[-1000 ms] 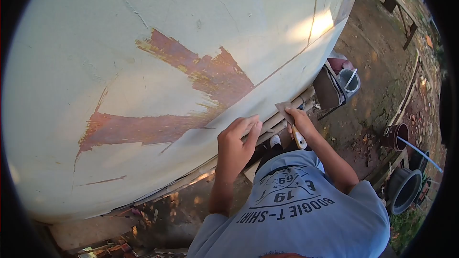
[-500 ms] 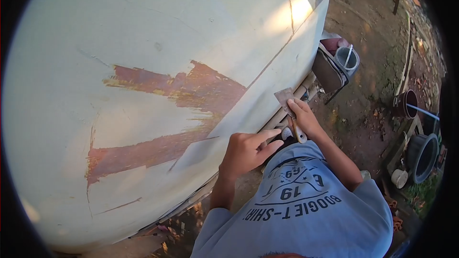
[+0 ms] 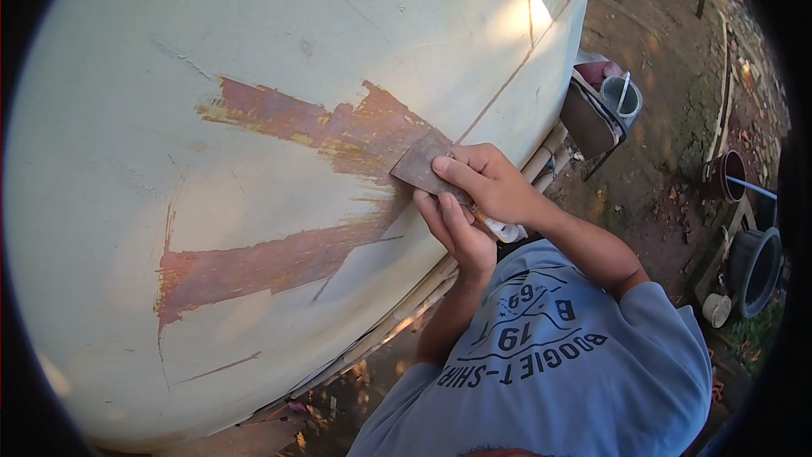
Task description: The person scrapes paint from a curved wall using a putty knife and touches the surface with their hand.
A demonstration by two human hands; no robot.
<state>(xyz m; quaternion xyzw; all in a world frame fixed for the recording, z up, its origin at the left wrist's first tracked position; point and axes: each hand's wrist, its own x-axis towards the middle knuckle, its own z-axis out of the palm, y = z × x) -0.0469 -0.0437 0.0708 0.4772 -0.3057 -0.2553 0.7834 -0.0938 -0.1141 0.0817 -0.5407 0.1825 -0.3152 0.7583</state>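
Scraper (image 3: 418, 163) in R hand (image 3: 491, 179), w/ L hand (image 3: 461, 235) at its near edge.

Scraper (image 3: 416, 167): flat metal blade, dull grey-brown, stained; handle (image 3: 505, 230) smooth, pale at its end, wood or plastic unclear.
Panel (image 3: 271, 25): cream coating, mostly smooth, low sheen, with hairline cracks and small raised ridges.
Bare patch (image 3: 271, 264): reddish-brown, matt, streaked, ragged-edged.
Shirt (image 3: 541, 389): blue cloth, matt, dark print.
Tub (image 3: 742, 267): dark grey, smooth, plastic-looking.
Bucket (image 3: 715, 181): brown, plastic-looking.
Ground (image 3: 651, 59): bare earth, rough, matt.
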